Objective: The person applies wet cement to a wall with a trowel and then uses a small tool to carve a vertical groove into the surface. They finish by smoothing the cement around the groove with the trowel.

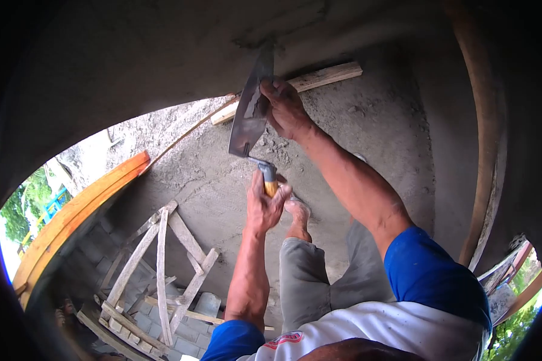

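The left hand's [267, 203] fingers were closed around the handle of the trowel [250, 114], while the right hand's [286, 110] fingers gripped its blade's edge.

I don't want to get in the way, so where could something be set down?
The grey surface looks free between the right forearm and curved wood, and more narrowly between the left hand and wooden frame. It's crowded around the trowel and bare foot.

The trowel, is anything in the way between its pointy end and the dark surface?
Nothing visible stands between the pointy end of the trowel and the dark surface. The right hand touches the blade's side, and the wooden board passes behind.
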The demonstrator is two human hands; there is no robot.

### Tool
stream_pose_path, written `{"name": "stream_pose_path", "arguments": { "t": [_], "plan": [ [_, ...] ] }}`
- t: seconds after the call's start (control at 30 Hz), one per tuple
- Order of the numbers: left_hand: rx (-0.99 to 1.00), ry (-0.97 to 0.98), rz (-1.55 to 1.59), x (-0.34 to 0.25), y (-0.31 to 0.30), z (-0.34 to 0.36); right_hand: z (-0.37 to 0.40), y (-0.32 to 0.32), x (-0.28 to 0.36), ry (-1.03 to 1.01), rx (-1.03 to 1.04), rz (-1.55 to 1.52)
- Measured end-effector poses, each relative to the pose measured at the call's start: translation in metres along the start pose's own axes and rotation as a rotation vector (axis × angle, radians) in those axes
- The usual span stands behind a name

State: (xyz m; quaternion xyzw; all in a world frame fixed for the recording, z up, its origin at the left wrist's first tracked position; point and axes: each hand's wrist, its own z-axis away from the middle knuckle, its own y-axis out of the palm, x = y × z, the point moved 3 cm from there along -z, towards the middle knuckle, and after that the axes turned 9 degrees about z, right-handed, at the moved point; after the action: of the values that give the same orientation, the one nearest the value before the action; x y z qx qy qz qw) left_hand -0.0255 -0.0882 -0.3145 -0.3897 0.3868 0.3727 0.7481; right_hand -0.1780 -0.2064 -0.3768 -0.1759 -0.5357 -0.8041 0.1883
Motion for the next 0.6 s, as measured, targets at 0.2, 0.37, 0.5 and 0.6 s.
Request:
{"name": "stream_pose_path", "arguments": {
  "t": [0.2,0.37,0.5,0.6],
  "plan": [
    [-0.089,-0.105,-0.559,-0.083,-0.046,0.030,0.050,0.072,0.048,-0.107,-0.077,0.469],
    [-0.070,0.088,-0.801,-0.112,-0.069,0.003,0.053,0.098,0.092,-0.381,-0.054,0.719],
    [-0.084,0.216,-0.856,-0.124,-0.058,-0.010,0.040,0.094,0.104,-0.357,-0.110,0.790],
    [-0.109,0.126,-0.882,-0.134,-0.044,-0.006,0.037,0.096,0.115,-0.638,-0.258,1.022]
  ]
}}
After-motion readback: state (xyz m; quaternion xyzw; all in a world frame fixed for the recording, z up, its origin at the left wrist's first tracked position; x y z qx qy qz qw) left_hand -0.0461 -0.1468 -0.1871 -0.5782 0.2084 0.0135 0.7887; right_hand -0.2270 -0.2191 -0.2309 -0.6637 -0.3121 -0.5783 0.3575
